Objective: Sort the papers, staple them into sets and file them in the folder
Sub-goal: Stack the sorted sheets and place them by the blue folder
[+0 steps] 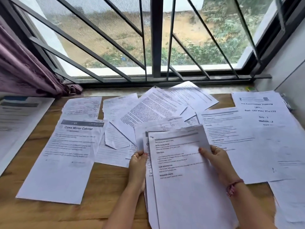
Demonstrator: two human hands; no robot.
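- Holding a small stack of printed sheets (183,171) raised off the wooden surface (102,187), tilted toward the face, likely for reading headings.
- Left hand (137,164) pinching the stack's left edge, thumb on top; right hand (214,158) gripping the right edge: both clamped on paper.
- Loose papers (158,106) fanned across the surface, "Close Mirror Cabinet" sheet (66,156) set apart left.
- No stapler or folder identifiable; sorting stage, by the look.

Soft daylight from the window (148,38) (wide-angle edges bowed, print blurry)
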